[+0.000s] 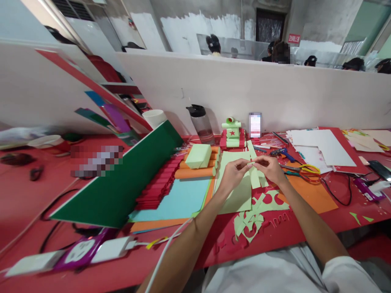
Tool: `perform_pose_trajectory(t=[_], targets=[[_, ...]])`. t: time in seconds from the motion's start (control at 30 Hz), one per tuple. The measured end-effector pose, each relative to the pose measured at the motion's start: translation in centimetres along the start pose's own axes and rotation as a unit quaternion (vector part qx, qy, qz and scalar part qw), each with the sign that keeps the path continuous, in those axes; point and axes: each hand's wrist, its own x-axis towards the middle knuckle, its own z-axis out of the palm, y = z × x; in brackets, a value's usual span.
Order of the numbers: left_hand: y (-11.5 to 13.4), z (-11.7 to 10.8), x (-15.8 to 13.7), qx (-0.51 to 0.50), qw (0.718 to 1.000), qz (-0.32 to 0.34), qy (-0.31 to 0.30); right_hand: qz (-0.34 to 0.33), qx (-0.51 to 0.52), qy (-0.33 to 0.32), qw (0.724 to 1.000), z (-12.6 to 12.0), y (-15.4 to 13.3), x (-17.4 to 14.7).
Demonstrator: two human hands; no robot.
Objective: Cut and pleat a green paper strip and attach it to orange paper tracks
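My left hand (234, 174) and my right hand (270, 167) meet above the red table, fingertips pinched together on a small piece of light green paper (251, 163). Beneath them lie light green paper strips (255, 178) on a larger light green sheet (236, 197). Nearer to me is a pile of light green paper scraps (249, 221), some with round cut-outs. Just beyond my hands stands a red and green paper model (232, 133) with a red star on its front. A folded green paper block (198, 156) rests on orange paper rolls (195, 173) to the left.
Scissors (309, 172) and a blue-handled tool (284, 153) lie at right, near white sheets (332, 146). A bottle (200, 124) and a phone (255, 125) stand by the partition. At left are a leaning green board (122, 179), red pleated paper (159, 183) and a white cable (165, 252).
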Motion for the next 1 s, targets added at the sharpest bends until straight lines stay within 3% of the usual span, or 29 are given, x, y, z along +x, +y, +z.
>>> perform_pose_trajectory(t=[0.73, 1.0], targets=[[0.21, -0.1, 0.1, -0.012, 1.0, -0.009, -0.002, -0.02, -0.017, -0.002, 1.0, 0.03, -0.27, -0.15], [0.13, 0.06, -0.15, 0.068, 0.996, 0.051, 0.01, -0.004, -0.021, -0.026, 0.999, 0.33, -0.48, -0.3]])
